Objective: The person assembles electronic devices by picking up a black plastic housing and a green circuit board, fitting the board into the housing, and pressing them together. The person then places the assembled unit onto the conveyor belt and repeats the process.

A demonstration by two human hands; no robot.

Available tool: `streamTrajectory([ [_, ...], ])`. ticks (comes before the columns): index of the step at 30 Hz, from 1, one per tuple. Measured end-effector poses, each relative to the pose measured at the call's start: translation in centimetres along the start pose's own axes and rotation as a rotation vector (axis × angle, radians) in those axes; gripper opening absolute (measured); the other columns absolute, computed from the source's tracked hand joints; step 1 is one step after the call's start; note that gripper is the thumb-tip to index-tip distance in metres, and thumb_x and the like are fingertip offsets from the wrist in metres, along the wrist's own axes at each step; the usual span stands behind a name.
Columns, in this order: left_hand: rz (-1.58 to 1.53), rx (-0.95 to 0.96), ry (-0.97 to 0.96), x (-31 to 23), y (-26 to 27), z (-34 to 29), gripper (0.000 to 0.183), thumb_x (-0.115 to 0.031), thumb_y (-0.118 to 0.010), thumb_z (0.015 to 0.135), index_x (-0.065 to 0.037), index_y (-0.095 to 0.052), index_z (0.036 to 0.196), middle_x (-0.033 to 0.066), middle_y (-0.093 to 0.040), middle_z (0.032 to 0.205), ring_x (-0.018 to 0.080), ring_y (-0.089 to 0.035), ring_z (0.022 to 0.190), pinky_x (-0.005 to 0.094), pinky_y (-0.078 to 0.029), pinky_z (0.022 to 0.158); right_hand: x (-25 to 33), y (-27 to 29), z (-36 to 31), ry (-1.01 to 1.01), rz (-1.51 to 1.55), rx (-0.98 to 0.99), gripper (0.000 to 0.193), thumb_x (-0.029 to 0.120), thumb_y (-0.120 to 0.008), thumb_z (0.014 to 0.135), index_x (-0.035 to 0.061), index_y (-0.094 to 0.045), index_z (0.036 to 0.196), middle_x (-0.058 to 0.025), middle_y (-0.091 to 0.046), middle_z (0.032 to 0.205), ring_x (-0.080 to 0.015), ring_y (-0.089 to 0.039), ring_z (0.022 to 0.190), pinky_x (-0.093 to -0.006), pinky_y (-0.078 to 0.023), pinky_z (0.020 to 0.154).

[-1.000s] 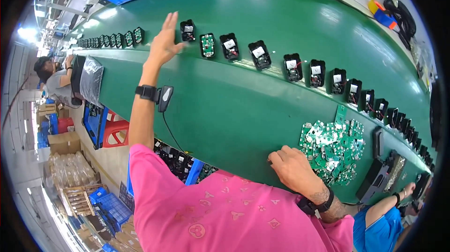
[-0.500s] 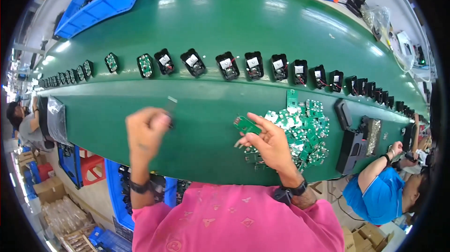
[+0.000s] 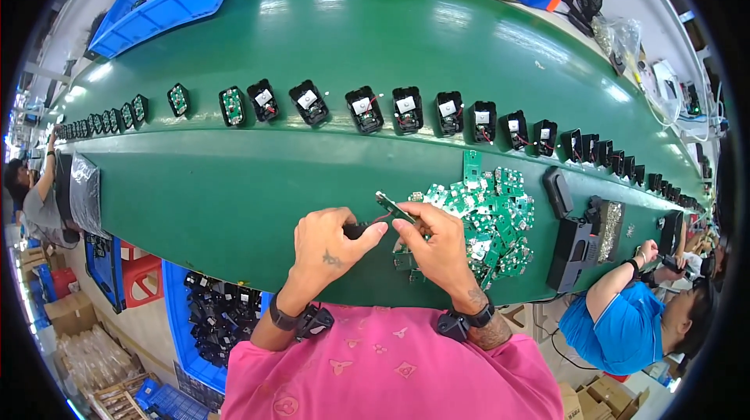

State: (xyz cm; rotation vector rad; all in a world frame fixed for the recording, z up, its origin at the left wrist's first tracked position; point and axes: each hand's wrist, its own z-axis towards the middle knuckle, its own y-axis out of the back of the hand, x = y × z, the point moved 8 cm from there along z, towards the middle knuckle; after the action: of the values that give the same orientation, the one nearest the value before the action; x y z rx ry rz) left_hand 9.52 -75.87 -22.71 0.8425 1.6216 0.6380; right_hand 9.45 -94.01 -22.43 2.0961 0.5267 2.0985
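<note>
My left hand is closed around a small black part, mostly hidden by the fingers. Beside it, my right hand pinches a green circuit board, tilted up at its far end. A thin reddish wire shows between the two hands, and the thumbs nearly meet. Just beyond my right hand lies a heap of green circuit boards on the green bench. Across the bench runs a row of open black housings; those in the middle carry white pieces, while a housing farther left shows a green board.
A blue bin of dark parts stands at the back left. Below the bench edge sits another blue crate of black parts. Right of the heap are a black device and a tray. A co-worker in blue sits to the right.
My left hand has moved right with the dark part to meet my right hand. The circuit board in my right hand has turned and tilted. The view has shifted slightly.
</note>
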Motion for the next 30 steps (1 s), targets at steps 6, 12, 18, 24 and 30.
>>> streamTrajectory([
  [6,-0.225,-0.123,-0.079,0.0,0.4,0.2,0.053,-0.029,-0.083,0.072,0.007,-0.068,0.108,0.0122,-0.068,0.085,0.0165,-0.067,0.068,0.0286,-0.052,0.061,1.9,0.4,0.2,0.215,-0.087,-0.044,0.025,-0.004,-0.067,0.086,-0.0004,-0.07,0.111,-0.0144,-0.07,0.101,-0.0228,-0.07,0.083,-0.0297,-0.056,0.07],
  [12,-0.933,0.121,0.068,0.1,-1.8,0.4,0.068,-0.007,-0.084,0.071,0.005,-0.054,0.13,0.0132,-0.064,0.109,0.0152,-0.068,0.084,0.0256,-0.056,0.072,2.3,0.6,-0.3,0.403,-0.197,-0.135,0.029,-0.007,-0.067,0.083,-0.0015,-0.07,0.111,-0.0165,-0.07,0.109,-0.0305,-0.07,0.092,-0.0344,-0.057,0.076],
  [18,-1.288,0.213,0.105,-1.6,-2.7,0.3,0.076,0.003,-0.078,0.075,-0.002,-0.042,0.142,0.0134,-0.057,0.123,0.0176,-0.066,0.097,0.0283,-0.059,0.076,3.1,0.7,-0.5,0.527,-0.32,-0.119,0.035,-0.01,-0.065,0.077,-0.0006,-0.069,0.111,-0.0165,-0.067,0.12,-0.0317,-0.067,0.099,-0.0386,-0.054,0.086],
  [24,-1.272,0.166,0.103,-0.6,-3.9,0.3,0.055,-0.005,-0.065,0.09,0.001,-0.043,0.14,0.012,-0.057,0.122,0.0176,-0.066,0.096,0.0269,-0.056,0.069,3.7,0.5,-0.8,0.604,-0.37,-0.083,0.04,-0.009,-0.064,0.077,-0.0002,-0.067,0.116,-0.0192,-0.062,0.127,-0.0342,-0.064,0.107,-0.0405,-0.052,0.088],
  [30,-1.214,0.085,0.094,-1.4,-2.8,0.5,0.053,-0.002,-0.064,0.089,0.001,-0.046,0.138,0.0118,-0.065,0.11,0.0146,-0.067,0.089,0.0255,-0.056,0.066,1.0,2.0,-0.2,0.194,0.108,-0.077,0.041,-0.003,-0.065,0.08,0.0004,-0.065,0.121,-0.0142,-0.051,0.127,-0.0236,-0.057,0.11,-0.0331,-0.051,0.088],
])
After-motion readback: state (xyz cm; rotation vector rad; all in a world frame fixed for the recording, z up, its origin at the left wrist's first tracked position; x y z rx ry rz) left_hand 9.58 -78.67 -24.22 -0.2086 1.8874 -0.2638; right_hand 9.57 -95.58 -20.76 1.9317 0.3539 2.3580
